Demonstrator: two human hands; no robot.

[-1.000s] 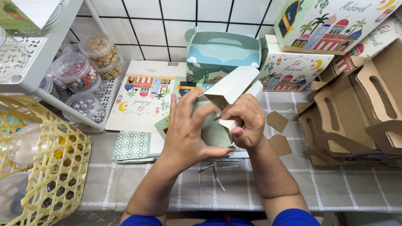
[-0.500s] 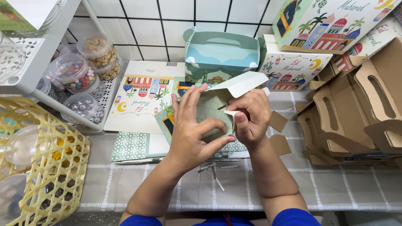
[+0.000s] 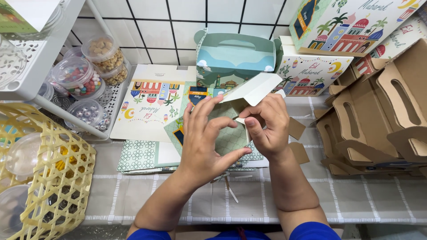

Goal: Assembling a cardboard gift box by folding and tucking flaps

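Both hands are working over 1 small printed carton blank (image 3: pixel 231 133), pale green with a lattice pattern, which is being held just above the striped tablecloth (image 3: pixel 338 200) at the middle of the table. Her or his left hand (image 3: pixel 207 142) is cupping the blank from below and behind, fingers spread and thumb hooking under its lower edge, so it is grasping the card rather than lying loose on it. On the other side, the right hand (image 3: pixel 267 126) is pinching a narrow tab near the fold, thumb and forefinger closed on it, while the blank's plain flap (image 3: pixel 253 89) is standing up and tilting away toward the wall.

To my eye, the fold in hand is going best if the left palm is backing the panel flat while the right is pressing along the scored line, not across it, so the tab is bending cleanly without creasing the print.

Under the hands, a stack of flat printed blanks (image 3: pixel 151 106) is lying. Behind it, 1 finished teal box with a handle (image 3: pixel 235 55) is standing against the tiles. Brown handled cartons (image 3: pixel 378 120) are crowding the right; a yellow woven basket (image 3: pixel 49 178) and lidded sweet tubs (image 3: pixel 78 75) are sitting left.
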